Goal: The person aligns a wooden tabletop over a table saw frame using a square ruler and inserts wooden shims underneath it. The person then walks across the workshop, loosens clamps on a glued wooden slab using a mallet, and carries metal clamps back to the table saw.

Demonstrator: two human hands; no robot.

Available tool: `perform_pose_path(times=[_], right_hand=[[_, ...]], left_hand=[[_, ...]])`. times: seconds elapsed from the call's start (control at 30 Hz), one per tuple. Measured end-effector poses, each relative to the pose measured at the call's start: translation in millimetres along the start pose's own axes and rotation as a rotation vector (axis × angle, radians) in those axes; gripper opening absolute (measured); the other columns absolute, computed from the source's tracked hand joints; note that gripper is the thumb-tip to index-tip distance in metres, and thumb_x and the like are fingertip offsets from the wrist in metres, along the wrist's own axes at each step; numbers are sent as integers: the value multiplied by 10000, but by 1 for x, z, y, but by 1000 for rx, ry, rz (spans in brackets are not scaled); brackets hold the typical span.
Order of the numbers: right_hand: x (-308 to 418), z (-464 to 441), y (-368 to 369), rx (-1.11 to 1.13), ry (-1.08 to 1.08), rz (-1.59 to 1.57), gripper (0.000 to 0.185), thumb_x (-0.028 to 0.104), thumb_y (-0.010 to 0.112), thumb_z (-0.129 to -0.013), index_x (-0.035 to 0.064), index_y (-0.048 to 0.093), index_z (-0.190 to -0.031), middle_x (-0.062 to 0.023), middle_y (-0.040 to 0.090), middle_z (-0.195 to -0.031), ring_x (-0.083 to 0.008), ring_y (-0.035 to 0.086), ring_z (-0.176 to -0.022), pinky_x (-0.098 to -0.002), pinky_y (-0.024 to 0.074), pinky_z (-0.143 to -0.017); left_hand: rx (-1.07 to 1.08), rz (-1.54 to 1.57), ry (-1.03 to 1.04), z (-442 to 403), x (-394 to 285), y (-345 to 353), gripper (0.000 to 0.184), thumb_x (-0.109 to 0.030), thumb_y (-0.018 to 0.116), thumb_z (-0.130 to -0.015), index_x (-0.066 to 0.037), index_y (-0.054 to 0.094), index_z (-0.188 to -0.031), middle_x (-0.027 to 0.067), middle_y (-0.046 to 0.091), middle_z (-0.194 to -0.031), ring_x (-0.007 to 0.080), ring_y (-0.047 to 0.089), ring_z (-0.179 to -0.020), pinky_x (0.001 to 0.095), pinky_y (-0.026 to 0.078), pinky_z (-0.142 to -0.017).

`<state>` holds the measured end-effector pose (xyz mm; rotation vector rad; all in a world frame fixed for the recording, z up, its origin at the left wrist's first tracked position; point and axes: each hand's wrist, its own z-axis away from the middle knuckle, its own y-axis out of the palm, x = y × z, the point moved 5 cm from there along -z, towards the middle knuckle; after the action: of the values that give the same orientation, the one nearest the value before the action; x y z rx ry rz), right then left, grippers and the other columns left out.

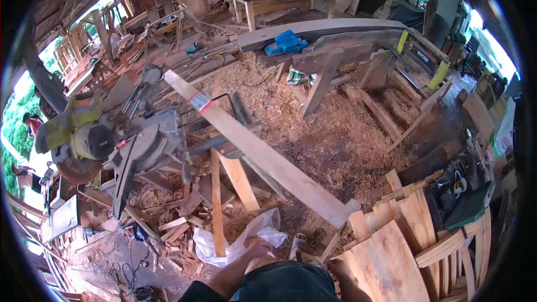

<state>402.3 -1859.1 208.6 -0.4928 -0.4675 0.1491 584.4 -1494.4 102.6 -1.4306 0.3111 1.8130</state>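
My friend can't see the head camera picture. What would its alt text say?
A person looks down into a cluttered wood workshop, their left hand by crumpled clear plastic. A long pale board slants across the middle, a green power saw stands at left, and wood shavings litter the ground.

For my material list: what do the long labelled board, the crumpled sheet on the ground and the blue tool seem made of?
Long board: wood, apparently smooth and unpainted, by its pale, flat face. Crumpled sheet: thin plastic, by its cloudy, see-through folds. Blue tool: probably plastic housing, by its bright colour; painted metal possible.
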Motion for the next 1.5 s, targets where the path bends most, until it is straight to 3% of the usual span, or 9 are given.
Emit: perform_pose_path(times=[0.3,0.67,0.8,1.07,1.17,1.27,1.33,1.4,1.5], right_hand=[[145,-59,-43,-71,-659,-290,229,222,653,-874,4,689,-935,-62,660,-717,-160,595,-612,-326,468,-543],[236,-210,34,430,-531,-14,274,291,622,-906,27,683,-944,-71,675,-808,-169,622,-707,-345,512,-628],[252,-208,5,459,-1150,595,319,306,551,-815,26,697,-770,-219,678,-817,-373,669,-789,-488,537,-716],[260,-288,-148,409,-669,472,255,279,586,-850,46,688,-863,-177,682,-817,-361,663,-702,-497,529,-627],[220,-390,-107,140,-1140,754,199,223,570,-839,59,684,-836,-159,682,-802,-342,667,-681,-480,537,-600],[227,-388,-175,147,-926,521,192,213,548,-840,77,682,-821,-136,683,-790,-332,667,-686,-454,540,-605],[224,-391,-177,110,-1337,813,216,240,535,-853,92,693,-843,-134,688,-807,-336,668,-713,-445,539,-636],[256,-373,-230,436,-711,405,256,315,585,-849,91,708,-861,-140,698,-828,-327,679,-756,-427,520,-649],[256,-398,-236,342,-613,539,326,385,649,-805,82,729,-894,-184,705,-862,-355,678,-846,-443,522,-752]], left_hand=[[177,225,-26,-43,-104,56,336,-283,637,-916,-15,677,-1115,104,678,-1122,194,641,-983,355,496,-891],[219,1370,155,-42,-300,56,711,-321,646,-901,-36,324,-1467,198,417,-1449,396,366,-1352,507,271,-1135],[-29,1447,42,-147,-318,74,689,-317,653,-900,-28,350,-1446,189,448,-1412,377,401,-1303,483,305,-1094],[-269,1405,-158,-234,-366,68,646,-309,669,-897,-12,401,-1405,171,510,-1338,340,472,-1206,433,372,-1012],[-366,1393,-188,-222,-370,53,630,-306,674,-896,-6,420,-1389,165,533,-1311,326,499,-1169,415,398,-981],[-527,1408,-182,-180,-377,39,614,-303,680,-895,-1,440,-1373,158,556,-1283,312,526,-1133,396,423,-950],[-672,1421,-154,-136,-382,39,604,-301,684,-895,3,452,-1363,154,572,-1265,302,543,-1109,384,440,-930],[-807,1440,-115,-89,-389,50,594,-299,688,-894,7,465,-1352,149,587,-1246,293,561,-1084,372,457,-909],[-954,1455,-90,-34,-400,76,579,-296,693,-893,13,484,-1336,142,610,-1219,279,588,-1048,353,483,-878]])
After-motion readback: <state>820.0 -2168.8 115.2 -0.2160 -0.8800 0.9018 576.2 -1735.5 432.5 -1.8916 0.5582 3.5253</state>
